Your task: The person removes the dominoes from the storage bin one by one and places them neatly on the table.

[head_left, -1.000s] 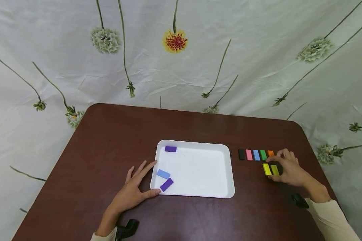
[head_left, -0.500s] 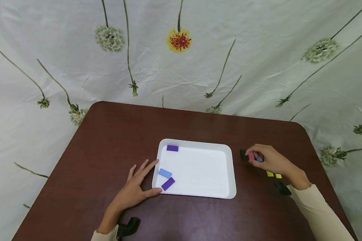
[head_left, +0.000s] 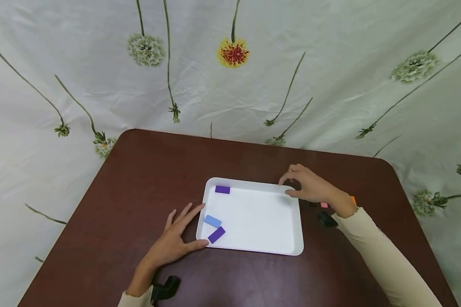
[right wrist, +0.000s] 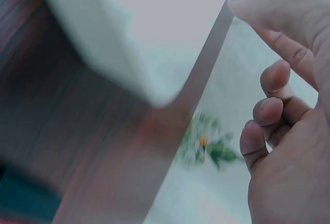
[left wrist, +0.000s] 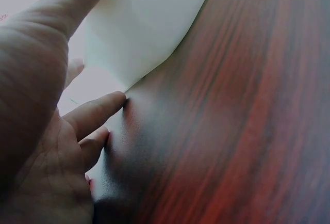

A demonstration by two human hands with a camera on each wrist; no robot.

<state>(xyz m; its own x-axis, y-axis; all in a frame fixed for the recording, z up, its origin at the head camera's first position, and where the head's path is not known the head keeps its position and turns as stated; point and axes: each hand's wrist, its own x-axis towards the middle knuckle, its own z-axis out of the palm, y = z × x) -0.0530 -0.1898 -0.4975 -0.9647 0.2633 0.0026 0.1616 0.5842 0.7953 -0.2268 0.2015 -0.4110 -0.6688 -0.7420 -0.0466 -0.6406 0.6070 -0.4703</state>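
Note:
My left hand (head_left: pixel 173 247) lies spread at the left side of a white tray (head_left: pixel 261 221), with the thumb and index fingertip at its rim. In the left wrist view, the straight fingers (left wrist: pixel 98 113) reach to the tray's edge. Inside the tray are a purple block (head_left: pixel 222 189) near the back left corner, a light blue block (head_left: pixel 213 221) and a second purple block (head_left: pixel 217 235) near the front left. Above the tray's back right corner hovers my right hand (head_left: pixel 307 183), thumb and index apart. Nothing shows in its loosely bent fingers (right wrist: pixel 276 74) in the right wrist view.
Right of the tray, a pink block (head_left: pixel 324 205), a dark block (head_left: pixel 313 204) and an orange block (head_left: pixel 353 200) peek out around the right wrist; the yellow blocks are hidden by the forearm. A flowered cloth (head_left: pixel 199 85) hangs behind the brown table (head_left: pixel 169 170).
My right hand has moved left from the yellow blocks, over the row of coloured blocks, to the tray's back right corner. The left hand keeps its place at the tray.

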